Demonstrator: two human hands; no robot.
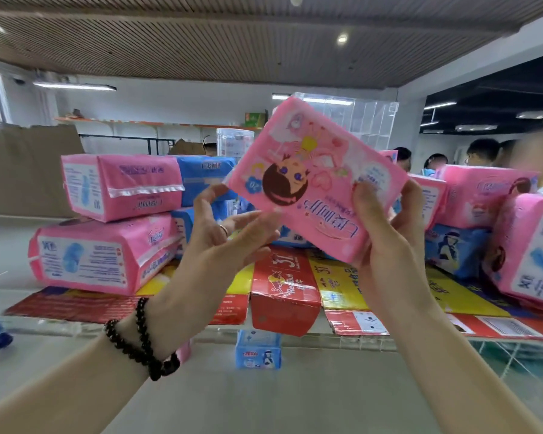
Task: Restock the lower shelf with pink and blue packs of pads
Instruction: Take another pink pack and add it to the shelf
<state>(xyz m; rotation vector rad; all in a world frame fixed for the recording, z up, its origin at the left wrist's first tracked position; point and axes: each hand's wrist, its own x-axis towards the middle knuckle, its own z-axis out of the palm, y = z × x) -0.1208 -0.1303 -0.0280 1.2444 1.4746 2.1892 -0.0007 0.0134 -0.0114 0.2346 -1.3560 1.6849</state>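
Held pack (pixel 314 180) sits up at centre, the right hand (pixel 386 245) on its 4 o'clock corner, the left hand (pixel 223 236) at its 8 o'clock. Behind, flattened cartons (pixel 284 286) lie on the shelf (pixel 295 339). At 9 o'clock two packs stacked (pixel 107 220); at 3 o'clock another stack (pixel 483 220). Below the shelf, at 6 o'clock, a small pack (pixel 258 352) stands on the floor (pixel 264 402).

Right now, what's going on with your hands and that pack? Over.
Right hand grips flat pink cartoon-printed pack, held tilted. Left hand open, fingertips at pack's lower edge. Stacked pink and blue packs behind. Nothing blocking.
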